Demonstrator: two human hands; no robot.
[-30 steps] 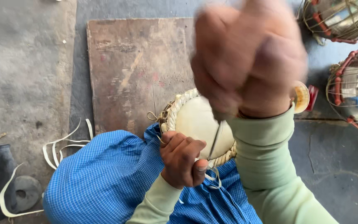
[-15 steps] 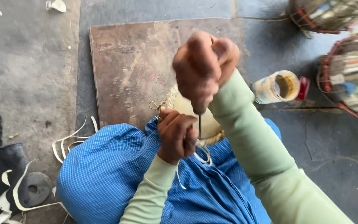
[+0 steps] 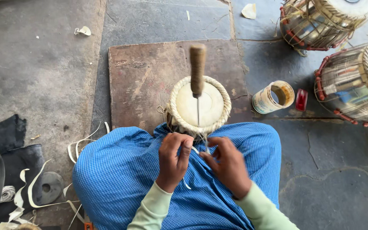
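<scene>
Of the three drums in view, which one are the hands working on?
The small drum with the braided rim, held against the blue-checked cloth, an awl standing at its edge. Both hands pinch strips at its near edge; the two metal-bodied drums lie apart, untouched.

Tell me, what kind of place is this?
Probably a floor-level drum maker's workshop. A small drum sits at the person's lap with an awl-like tool standing in it, finished laced drums lie nearby, and strap offcuts litter the stone floor.

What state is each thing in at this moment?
Small drum: upright, wedged between the knees.
Awl: standing by the drum's near rim, no hand on it.
Left hand: pinching a pale strap at the rim.
Right hand: pinching the strap too.
Can: on its side, open.
Lid: off, beside the can.
</scene>
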